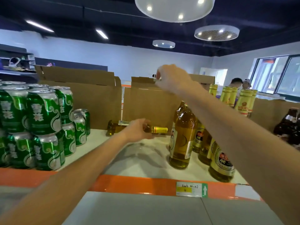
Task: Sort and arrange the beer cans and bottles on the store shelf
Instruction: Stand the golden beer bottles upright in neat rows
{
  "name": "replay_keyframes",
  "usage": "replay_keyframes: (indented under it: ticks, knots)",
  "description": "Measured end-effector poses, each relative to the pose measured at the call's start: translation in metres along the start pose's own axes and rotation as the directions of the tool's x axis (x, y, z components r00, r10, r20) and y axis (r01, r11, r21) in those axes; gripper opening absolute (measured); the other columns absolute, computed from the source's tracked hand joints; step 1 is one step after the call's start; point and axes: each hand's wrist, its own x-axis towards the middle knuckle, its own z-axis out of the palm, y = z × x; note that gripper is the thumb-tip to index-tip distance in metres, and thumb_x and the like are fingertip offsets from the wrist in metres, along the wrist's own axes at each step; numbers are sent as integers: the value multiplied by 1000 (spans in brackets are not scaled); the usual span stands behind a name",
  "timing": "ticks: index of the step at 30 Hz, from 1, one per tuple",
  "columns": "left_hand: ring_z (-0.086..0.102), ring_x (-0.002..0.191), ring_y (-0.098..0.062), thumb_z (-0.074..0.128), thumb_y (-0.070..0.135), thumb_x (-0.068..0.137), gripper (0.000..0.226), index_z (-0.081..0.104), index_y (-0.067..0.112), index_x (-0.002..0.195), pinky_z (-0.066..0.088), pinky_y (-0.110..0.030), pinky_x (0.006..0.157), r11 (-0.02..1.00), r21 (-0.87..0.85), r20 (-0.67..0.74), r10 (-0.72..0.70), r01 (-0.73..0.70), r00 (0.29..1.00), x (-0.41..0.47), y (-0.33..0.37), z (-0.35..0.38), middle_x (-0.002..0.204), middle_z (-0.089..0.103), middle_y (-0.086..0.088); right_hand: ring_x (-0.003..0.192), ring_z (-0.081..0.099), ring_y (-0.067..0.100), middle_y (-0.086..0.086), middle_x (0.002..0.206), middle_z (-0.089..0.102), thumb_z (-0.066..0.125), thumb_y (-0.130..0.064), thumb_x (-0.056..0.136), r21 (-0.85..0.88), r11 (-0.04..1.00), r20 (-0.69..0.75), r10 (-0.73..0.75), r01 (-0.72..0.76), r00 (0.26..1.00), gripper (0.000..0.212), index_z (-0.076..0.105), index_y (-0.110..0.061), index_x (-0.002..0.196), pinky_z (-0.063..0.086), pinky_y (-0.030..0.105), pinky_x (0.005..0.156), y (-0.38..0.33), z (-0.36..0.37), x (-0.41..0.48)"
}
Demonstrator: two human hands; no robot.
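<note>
Left hand [138,129] clamps its fingers on the toppled bottle [113,128] near the shelf's [146,163] back edge, and should stand it upright beside the standing bottles [180,140], while right hand [172,78] pinches a small silvery item [157,78].

Left hand [138,129] low, fingers curled — right hand [170,78] raised, pinching.

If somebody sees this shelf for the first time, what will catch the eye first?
The stacked green cans, two tiers high, fill the shelf's left. In the middle, the left hand grips a lying bottle; upright amber bottles stand at the right. The right hand pinches a small silvery thing higher up.
</note>
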Motion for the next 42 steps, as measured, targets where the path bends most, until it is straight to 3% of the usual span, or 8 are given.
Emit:
replay_keyframes:
  ticks: [4, 10, 18, 21, 25, 30, 35, 42]
  knots:
    - [41, 140, -30, 78, 29, 85, 86, 31, 17, 155, 39, -42, 114, 914, 385, -135, -83, 129, 987, 36, -34, -37, 154, 42, -9, 81, 60, 24, 5, 92, 64, 58, -13, 97, 46, 999, 315, -7, -8, 949, 11, 61, -6, 89, 49, 35, 73, -31, 47, -7]
    - [45, 134, -30, 80, 34, 79, 94, 26, 24, 156, 43, -46, 109, 827, 552, 67, -171, 107, 983, 73, -69, -23, 151, 43, -7, 81, 66, 26, 9, 78, 58, 50, -7, 98, 182, 916, 659, 156, -357, 736, 24, 52, -7, 74, 57, 35, 75, -36, 132, -27]
    - [59, 101, -22, 70, 45, 87, 41, 58, 21, 118, 51, -33, 84, 491, 871, -48, 86, 0, 995, 66, -73, -15, 114, 58, -4, 107, 64, 35, 14, 112, 64, 53, -40, 101, 549, 242, 679, 430, -800, 595, 47, 61, 0, 123, 54, 46, 94, -40, 211, -37]
    - [60, 99, -24, 68, 53, 84, 50, 56, 22, 120, 46, -34, 76, 545, 837, -116, 82, 53, 990, 56, -76, -24, 116, 59, -4, 109, 63, 38, 13, 118, 62, 61, -42, 94, 614, -37, 716, 447, -788, 536, 47, 58, -6, 124, 54, 48, 95, -41, 209, -24]
    - [59, 96, -18, 74, 56, 79, 59, 53, 28, 126, 53, -33, 84, 779, 617, -196, 20, 107, 980, 40, -77, -44, 114, 60, 2, 113, 62, 34, 13, 126, 62, 63, -29, 96, 751, -166, 606, 556, -639, 568, 43, 54, -4, 130, 49, 35, 94, -45, 193, -5]
    - [60, 103, -13, 79, 56, 76, 68, 53, 29, 132, 55, -32, 89, 986, 111, -218, -99, 125, 971, 23, -60, -49, 115, 61, 9, 105, 61, 19, 5, 118, 61, 64, -26, 97, 904, 78, 290, 610, -420, 737, 35, 51, -12, 127, 51, 31, 86, -46, 148, 10]
    - [61, 107, -13, 86, 34, 76, 72, 47, 17, 135, 49, -18, 82, 899, -432, -139, -143, 70, 980, 20, -31, -6, 111, 63, 11, 98, 57, 12, -2, 114, 58, 67, -30, 96, 826, 514, -30, 453, -234, 891, 37, 53, -18, 127, 49, 24, 83, -46, 119, 8]
    - [51, 119, -15, 78, 21, 85, 72, 41, 4, 144, 40, -24, 96, 870, -492, -227, -94, -31, 969, 31, 7, 45, 126, 52, -2, 135, 46, 33, 15, 153, 37, 59, -16, 98, 561, 713, 154, 410, -421, 899, 72, 16, -6, 156, 44, 46, 109, -12, 102, -5]
